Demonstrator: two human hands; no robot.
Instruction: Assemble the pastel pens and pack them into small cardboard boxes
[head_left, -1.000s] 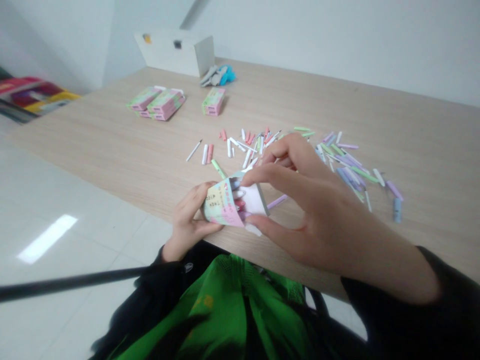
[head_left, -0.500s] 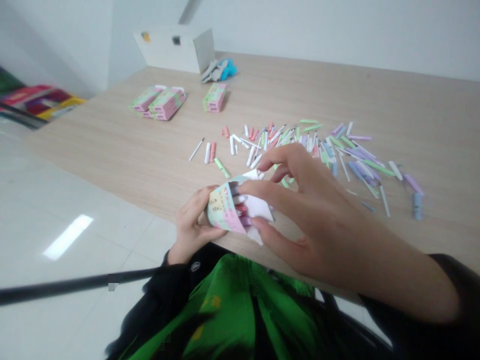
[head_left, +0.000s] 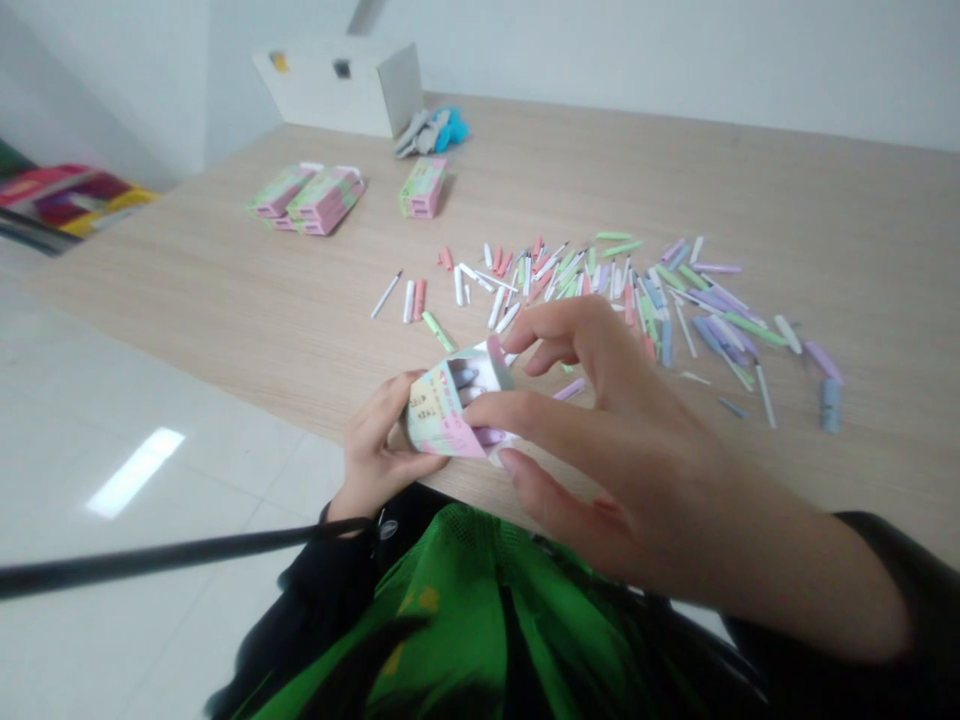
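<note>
In the head view, a small pastel pink, green and yellow carton is tilted on its side near the table's front edge, wrapped by the fingers of my left hand. Its open end points right, showing several pens inside, partly behind my fingers. Over that end reaches my right hand. Its fingers are spread and bent, one at the mouth and another by the upper flap. The thumb is beside the lower edge. Whether it pinches anything there is mostly hidden.
Loose pens, caps and barrels lie scattered across the table. Stacked matching cartons and a single carton are at the back left. Behind them are a white box and a grey and blue cloth-like bundle.
The white flap at the carton's mouth has bent upward and inward under my right fingers, its pink edge now showing. My left hand keeps its hold. The view has shifted slightly.
</note>
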